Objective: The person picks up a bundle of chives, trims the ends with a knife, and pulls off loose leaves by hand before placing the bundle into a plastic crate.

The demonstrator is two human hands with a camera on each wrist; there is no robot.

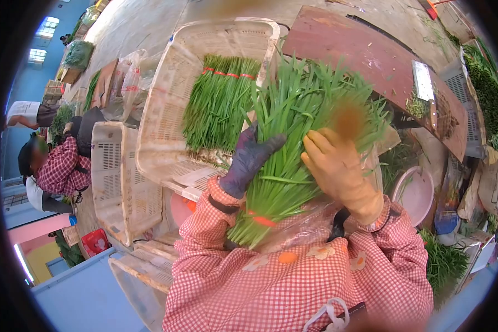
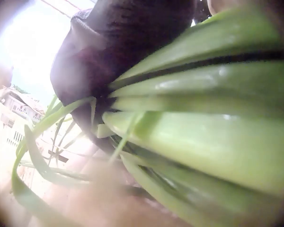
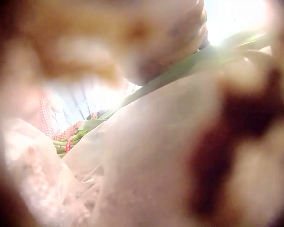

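A large bunch of long green leaves (image 1: 285, 166) lies across the lap, with a red band (image 1: 263, 219) round its lower end. My left hand (image 1: 250, 157), in a dark glove, grips the bunch from its left side, thumb across the leaves. In the left wrist view the dark glove (image 2: 118, 42) is against broad leaves (image 2: 203, 127). My right hand (image 1: 340, 169), in a yellow glove, touches the leaves on the right with bent fingers; whether it pinches any is hidden. The right wrist view is blurred, showing the red band (image 3: 68, 144) and clear plastic (image 3: 142, 156).
A white crate (image 1: 163, 105) at the left holds several banded bundles (image 1: 218, 105). Behind on the right, a reddish board (image 1: 365, 61) bears a cleaver (image 1: 424, 83). A pink basin (image 1: 415, 196) stands at the right. Another person (image 1: 66, 163) sits at far left beside an empty crate (image 1: 116, 182).
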